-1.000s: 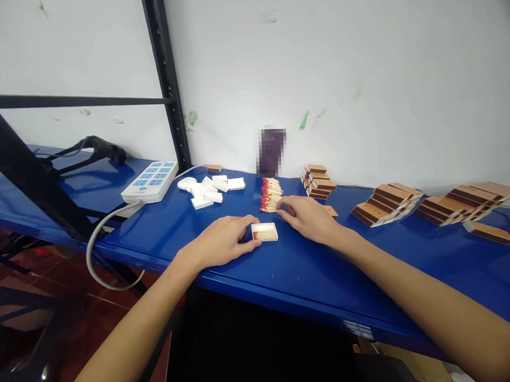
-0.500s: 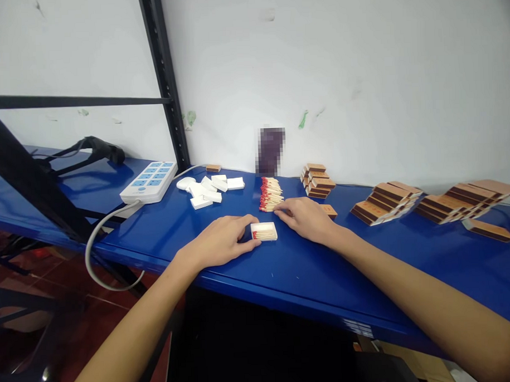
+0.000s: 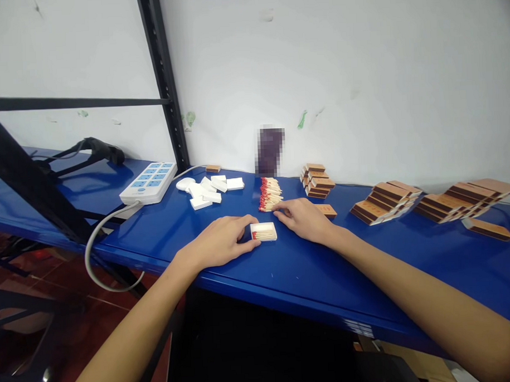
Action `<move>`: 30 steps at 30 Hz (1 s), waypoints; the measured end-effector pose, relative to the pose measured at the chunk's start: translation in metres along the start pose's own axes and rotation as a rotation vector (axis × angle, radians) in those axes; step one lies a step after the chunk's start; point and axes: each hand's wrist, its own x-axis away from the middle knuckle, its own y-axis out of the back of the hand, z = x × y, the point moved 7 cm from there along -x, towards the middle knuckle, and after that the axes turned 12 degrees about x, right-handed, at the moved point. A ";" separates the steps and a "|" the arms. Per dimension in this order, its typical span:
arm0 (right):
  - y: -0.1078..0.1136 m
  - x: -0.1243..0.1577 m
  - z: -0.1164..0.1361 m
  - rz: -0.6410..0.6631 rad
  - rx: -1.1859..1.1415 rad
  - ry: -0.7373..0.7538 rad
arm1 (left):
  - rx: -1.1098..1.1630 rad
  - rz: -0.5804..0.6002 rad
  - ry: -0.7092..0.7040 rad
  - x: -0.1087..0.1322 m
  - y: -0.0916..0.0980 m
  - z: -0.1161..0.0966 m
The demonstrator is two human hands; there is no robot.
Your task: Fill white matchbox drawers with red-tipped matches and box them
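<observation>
A small white matchbox tray (image 3: pixel 263 232) with a few matches in it lies on the blue shelf (image 3: pixel 308 272). My left hand (image 3: pixel 221 242) rests on the shelf with thumb and fingers closed on the tray's left end. My right hand (image 3: pixel 303 218) lies just right of the tray, its fingertips pinching at the near end of a pile of red-tipped matches (image 3: pixel 269 194). A brown matchbox sleeve (image 3: pixel 326 211) lies behind my right hand.
Several empty white trays (image 3: pixel 210 191) lie left of the matches. A white power strip (image 3: pixel 149 182) and its cable sit further left. Stacks of brown matchboxes (image 3: pixel 316 180) and longer rows (image 3: pixel 431 202) stand at the right. A black upright post (image 3: pixel 164 82) rises behind.
My right hand's fingertips have crept a little left toward the near end of the match pile. My left hand and the tray have stayed put.
</observation>
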 end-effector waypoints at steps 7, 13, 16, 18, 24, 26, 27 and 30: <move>0.008 0.003 0.005 -0.006 0.010 0.004 | 0.002 -0.004 0.000 0.000 0.001 0.000; 0.005 0.004 0.001 0.007 -0.023 -0.040 | 0.003 0.002 0.011 0.000 0.000 0.000; 0.003 0.003 -0.001 0.039 -0.073 -0.058 | -0.001 0.002 0.007 0.000 0.000 -0.001; 0.001 0.004 0.001 0.068 -0.108 -0.031 | -0.001 -0.002 -0.003 0.000 0.000 -0.001; 0.004 0.009 0.012 0.115 -0.253 0.033 | 0.002 -0.008 -0.016 0.000 0.000 0.000; 0.011 0.011 0.015 0.112 -0.327 0.022 | -0.002 -0.004 -0.015 0.000 0.000 0.000; 0.015 0.012 0.016 0.112 -0.360 0.017 | -0.003 -0.004 -0.015 0.000 0.000 0.000; 0.027 0.016 0.019 0.107 -0.406 0.002 | -0.002 -0.002 -0.016 0.000 0.000 -0.001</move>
